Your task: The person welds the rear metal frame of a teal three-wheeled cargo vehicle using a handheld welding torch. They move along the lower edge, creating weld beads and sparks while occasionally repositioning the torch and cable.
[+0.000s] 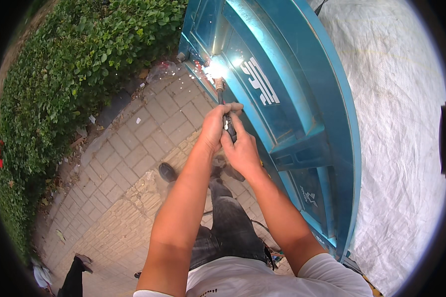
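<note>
Both hands (242,149) grip a welding torch (230,129), sparking at a blue metal panel (302,109) beside white sheeting (401,148).

To the left of the metal panel (302,99) lies paving (114,171) with a hedge (99,64) beyond it, to its right a sheet (396,123), and beside its left edge the left hand (215,123) and right hand (243,146) around a welding torch (220,94), its tip at the panel's upper left part.

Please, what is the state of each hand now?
Left hand: closed on the welding torch, toward its front.
Right hand: closed on the welding torch, farther back.
</note>
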A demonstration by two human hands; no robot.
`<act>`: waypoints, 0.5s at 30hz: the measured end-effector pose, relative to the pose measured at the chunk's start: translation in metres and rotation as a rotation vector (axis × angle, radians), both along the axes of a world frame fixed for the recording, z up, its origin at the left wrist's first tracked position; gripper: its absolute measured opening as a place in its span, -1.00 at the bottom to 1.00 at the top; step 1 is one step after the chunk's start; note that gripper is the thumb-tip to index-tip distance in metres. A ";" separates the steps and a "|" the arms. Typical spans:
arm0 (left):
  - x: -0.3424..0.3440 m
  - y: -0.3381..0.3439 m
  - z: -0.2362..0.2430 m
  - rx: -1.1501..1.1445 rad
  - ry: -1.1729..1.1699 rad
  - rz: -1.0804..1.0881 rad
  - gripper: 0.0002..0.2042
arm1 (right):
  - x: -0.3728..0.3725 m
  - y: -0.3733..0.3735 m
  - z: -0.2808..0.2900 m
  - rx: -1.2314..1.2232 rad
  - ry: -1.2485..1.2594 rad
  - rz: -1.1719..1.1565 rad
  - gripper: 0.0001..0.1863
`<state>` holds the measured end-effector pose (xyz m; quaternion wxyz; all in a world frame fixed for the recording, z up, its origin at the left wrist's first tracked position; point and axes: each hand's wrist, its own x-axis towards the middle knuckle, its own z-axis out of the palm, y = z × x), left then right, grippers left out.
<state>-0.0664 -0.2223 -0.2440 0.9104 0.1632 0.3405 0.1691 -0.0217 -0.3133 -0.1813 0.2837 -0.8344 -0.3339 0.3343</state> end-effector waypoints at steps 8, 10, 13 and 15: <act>0.000 0.000 -0.002 0.019 0.007 -0.005 -0.56 | -0.001 0.001 0.003 -0.004 0.019 -0.009 -0.36; 0.000 0.000 -0.001 0.014 0.005 -0.007 -0.57 | -0.001 0.002 0.005 -0.003 0.022 -0.012 -0.36; 0.000 0.001 0.000 0.017 0.008 -0.011 -0.57 | -0.001 0.002 0.005 -0.007 0.019 -0.013 -0.36; 0.000 0.001 0.000 0.023 0.014 -0.015 -0.57 | -0.001 0.002 0.004 -0.011 0.025 -0.013 -0.36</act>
